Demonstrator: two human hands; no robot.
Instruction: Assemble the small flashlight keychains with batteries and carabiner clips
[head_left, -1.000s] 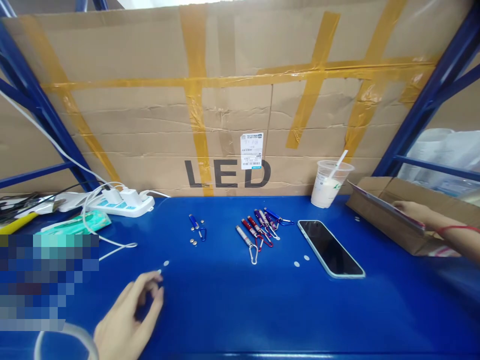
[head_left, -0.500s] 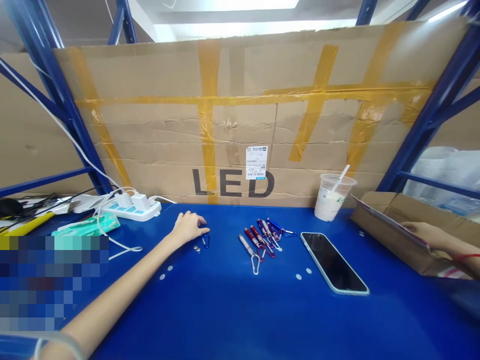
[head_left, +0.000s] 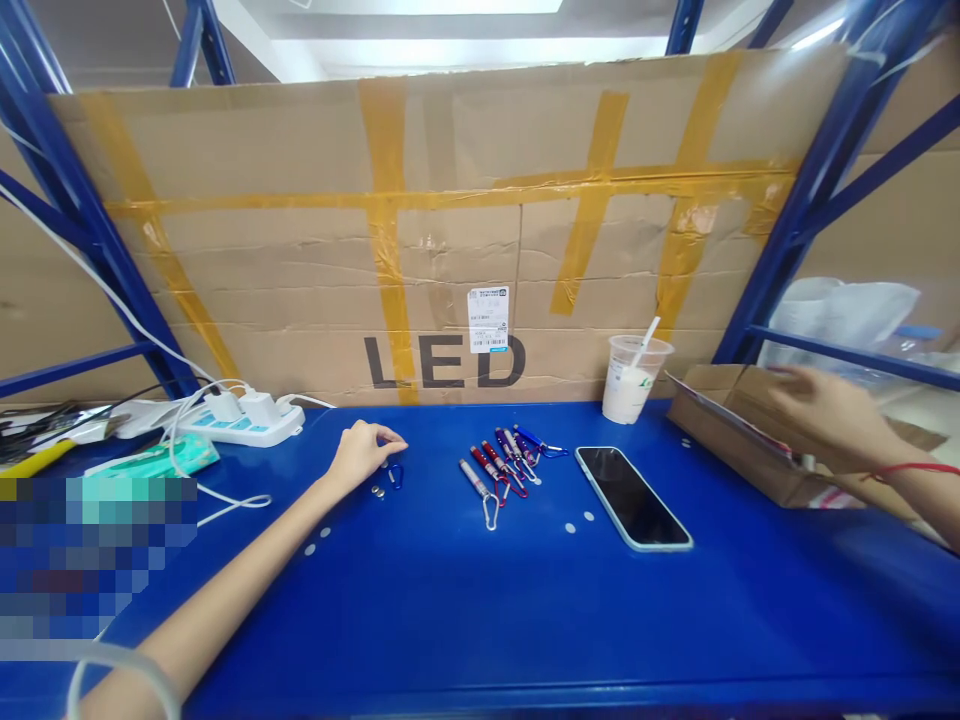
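My left hand (head_left: pixel 361 455) hovers low over the left middle of the blue table, its thumb and fingertips drawn together; whatever they hold, if anything, is hidden. Just below it lie a small blue carabiner clip (head_left: pixel 397 477) and a few small round silver pieces (head_left: pixel 378 491) that look like button cells. My right hand (head_left: pixel 832 415), a red string at its wrist, is above the open cardboard box (head_left: pixel 739 445) at the right. Motion smears its fingers. Between the hands sits a row of pen-shaped keychain lights (head_left: pixel 474 478) with carabiner clips, in silver, red, purple and blue.
A phone (head_left: pixel 634 500) lies right of centre, with a drink cup (head_left: pixel 628 385) and straw behind it. At the left are a power strip (head_left: pixel 255 430), white cables and a green packet (head_left: pixel 187 455). Pale round spots (head_left: pixel 570 528) dot the table. Cardboard (head_left: pixel 315 300) walls the back.
The view has swung right. My right hand has risen out of the box and is blurred. My left thumb and fingertips have come together beside the blue carabiner clip.
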